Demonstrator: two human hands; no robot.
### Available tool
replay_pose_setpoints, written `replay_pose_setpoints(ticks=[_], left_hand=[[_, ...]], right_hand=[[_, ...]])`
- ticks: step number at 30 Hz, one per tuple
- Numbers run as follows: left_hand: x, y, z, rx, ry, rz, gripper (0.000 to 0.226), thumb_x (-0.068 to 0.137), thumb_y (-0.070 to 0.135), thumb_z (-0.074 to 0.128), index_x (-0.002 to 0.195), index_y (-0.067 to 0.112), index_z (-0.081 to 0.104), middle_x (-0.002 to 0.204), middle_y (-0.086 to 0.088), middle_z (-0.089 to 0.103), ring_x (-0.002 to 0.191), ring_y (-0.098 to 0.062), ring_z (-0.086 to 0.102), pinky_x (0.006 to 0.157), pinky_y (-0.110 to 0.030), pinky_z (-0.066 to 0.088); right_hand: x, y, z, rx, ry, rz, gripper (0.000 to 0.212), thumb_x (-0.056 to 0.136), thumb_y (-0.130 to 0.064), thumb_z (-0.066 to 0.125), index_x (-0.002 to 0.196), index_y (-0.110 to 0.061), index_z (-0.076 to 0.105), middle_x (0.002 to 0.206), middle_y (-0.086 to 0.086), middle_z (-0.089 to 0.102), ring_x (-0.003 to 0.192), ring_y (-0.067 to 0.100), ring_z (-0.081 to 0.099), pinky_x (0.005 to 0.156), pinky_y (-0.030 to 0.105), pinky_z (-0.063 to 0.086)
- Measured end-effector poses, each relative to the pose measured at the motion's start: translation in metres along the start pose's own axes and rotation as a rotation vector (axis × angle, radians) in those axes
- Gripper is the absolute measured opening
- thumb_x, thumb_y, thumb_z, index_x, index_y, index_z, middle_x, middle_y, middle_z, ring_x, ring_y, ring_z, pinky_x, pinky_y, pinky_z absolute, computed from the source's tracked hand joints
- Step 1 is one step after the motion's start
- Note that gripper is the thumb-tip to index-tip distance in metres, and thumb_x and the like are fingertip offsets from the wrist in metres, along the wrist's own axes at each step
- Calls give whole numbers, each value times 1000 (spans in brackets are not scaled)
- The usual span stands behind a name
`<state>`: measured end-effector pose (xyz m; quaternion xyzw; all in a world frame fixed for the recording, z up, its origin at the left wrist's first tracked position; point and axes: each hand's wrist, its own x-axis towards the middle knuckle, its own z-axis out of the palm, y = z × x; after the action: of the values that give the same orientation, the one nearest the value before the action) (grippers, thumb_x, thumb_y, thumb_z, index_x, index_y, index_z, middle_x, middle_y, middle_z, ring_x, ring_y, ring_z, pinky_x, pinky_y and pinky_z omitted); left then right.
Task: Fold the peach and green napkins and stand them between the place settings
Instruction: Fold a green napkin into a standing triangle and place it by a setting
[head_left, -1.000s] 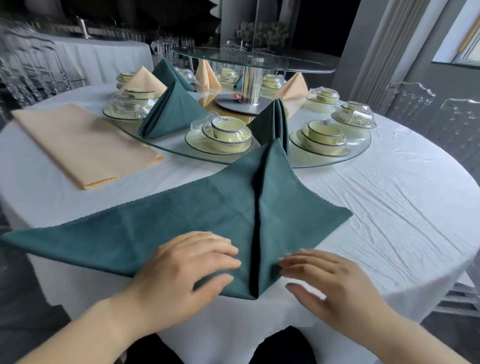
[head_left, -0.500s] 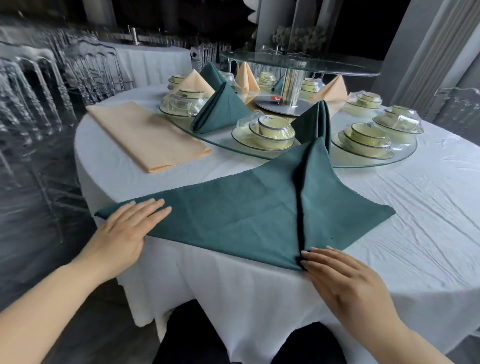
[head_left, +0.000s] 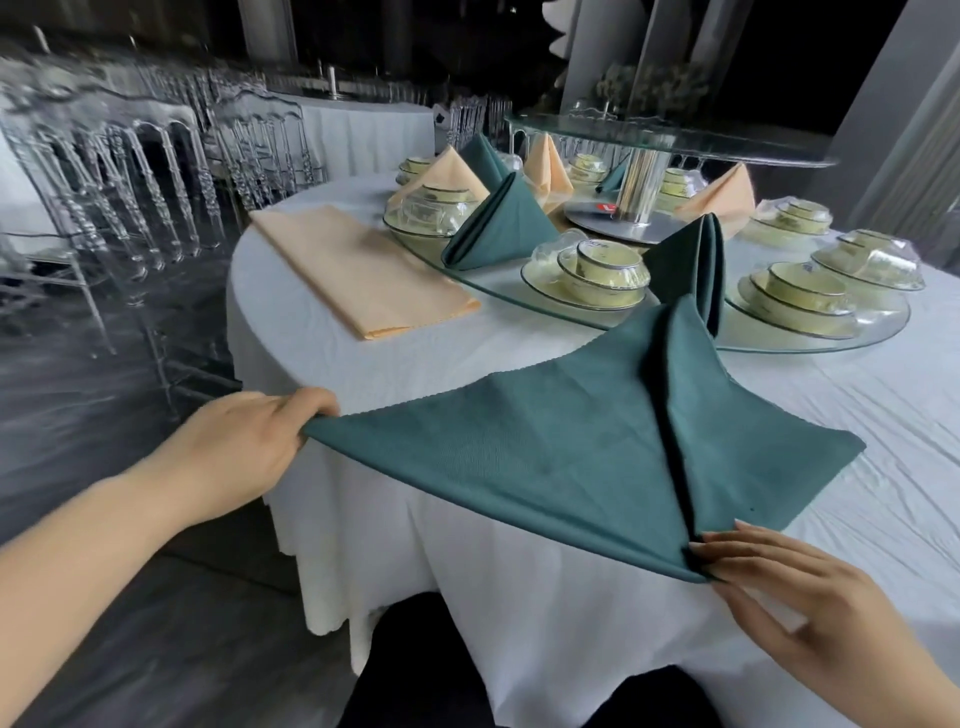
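Formerly flat, the left hand (head_left: 249, 447) now pinched the left tip of the green napkin (head_left: 545, 457), spread left-to-right along the near edge of the worktop (head_left: 363, 374), while the right hand (head_left: 795, 587) pressed straight fingers (head_left: 727, 550) on its near point beside the centre fold.

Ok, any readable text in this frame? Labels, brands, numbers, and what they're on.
No text is legible.
Blurred: red sticker on the metal turntable base, white mark, too blurred to read.
Too small: dark marks near the rim of the nearest wrapped bowl.
No print shows on the green napkin or the flat peach napkin.
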<state>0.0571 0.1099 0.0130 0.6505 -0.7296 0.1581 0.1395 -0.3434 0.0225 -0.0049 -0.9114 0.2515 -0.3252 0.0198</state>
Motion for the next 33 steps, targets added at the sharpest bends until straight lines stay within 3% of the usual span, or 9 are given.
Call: replay_pose_setpoints(ticks=[4,7,10,12,14,16,19,25,33], left_hand=[[25,8,-40,-119,-212,-211,23,90,13,46,93,36,48,78,4,64,75,-18,60,63,-29,44],[59,23,-70,-384,-133,-191,41,79,4,59,78,45,61,73,21,67,72,6,59,62,-8,41],[107,47,-79,-604,-157,-145,38,76,-4,64,66,33,67,61,37,59,67,21,53,59,3,35],[140,72,-71,-638,-245,-98,31,77,0,64,68,29,65,58,26,62,66,13,57,56,0,38],[171,98,-56,-604,-337,-55,28,78,6,62,68,32,65,60,22,63,65,6,57,54,-3,39],[199,120,-36,-595,-380,-41,22,78,9,61,72,30,65,59,22,61,61,6,55,52,-5,38],[235,146,-10,-626,-284,-39,13,78,10,66,83,21,61,82,10,57,85,-9,54,60,-4,36],[281,177,41,-634,-152,-167,32,76,9,68,96,17,43,102,-6,54,93,-24,51,74,-29,40],[295,192,82,-478,-134,-90,51,81,0,55,127,10,34,123,-10,47,110,-29,48,86,-34,38]], right_hand=[[15,-4,-24,166,-79,85,37,89,-57,39,83,-36,68,101,-40,57,93,-18,56,93,2,35],[31,11,-39,148,19,244,30,84,-65,39,90,-47,62,88,-49,54,87,-26,52,79,-8,32],[52,48,-39,65,31,464,14,85,-29,61,81,-40,69,92,-23,68,87,-5,61,71,-2,35],[64,73,-32,-43,-49,593,15,86,-16,60,95,-22,69,107,-5,67,103,16,60,82,15,39],[69,87,-23,-114,-153,646,17,86,-17,59,101,-16,68,112,-1,65,107,21,58,86,24,38],[67,98,-14,-100,-185,611,19,85,-13,61,102,-10,69,111,3,65,106,22,58,85,20,35],[62,103,-10,-53,-148,605,19,84,-11,61,101,-12,70,116,-1,63,111,17,56,93,23,38],[58,111,-9,-36,-130,572,24,87,-14,55,106,-20,67,121,-11,58,119,7,46,89,12,30],[56,117,-9,-2,-100,547,24,87,-12,53,105,-20,67,120,-11,58,118,7,44,83,5,23]])
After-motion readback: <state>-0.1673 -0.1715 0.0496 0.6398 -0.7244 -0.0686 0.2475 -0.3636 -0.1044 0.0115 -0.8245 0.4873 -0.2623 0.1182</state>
